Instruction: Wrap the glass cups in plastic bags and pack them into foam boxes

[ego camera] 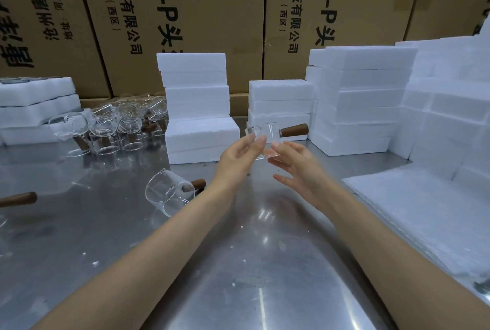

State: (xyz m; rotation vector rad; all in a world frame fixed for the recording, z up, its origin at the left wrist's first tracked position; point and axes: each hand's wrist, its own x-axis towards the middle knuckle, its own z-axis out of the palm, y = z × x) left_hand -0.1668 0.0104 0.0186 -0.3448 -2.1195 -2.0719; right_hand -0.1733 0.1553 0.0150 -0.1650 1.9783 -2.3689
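Observation:
My left hand [238,156] and my right hand [299,168] meet above the middle of the steel table [238,263]. Between their fingertips they pinch a clear plastic bag [266,155]. A glass cup [261,130] with a brown wooden handle [294,129] sits right at the fingertips, lying sideways; whether it is inside the bag I cannot tell. Another glass cup [165,195] lies on its side on the table left of my left forearm. White foam boxes [196,107] stand stacked behind the hands.
Several more glass cups [119,124] cluster at the back left beside foam trays [37,103]. Taller foam stacks [363,101] fill the right, with a flat pile of white sheets [424,213] in front. A loose wooden handle [18,198] lies far left. Cardboard cartons [185,11] wall the back.

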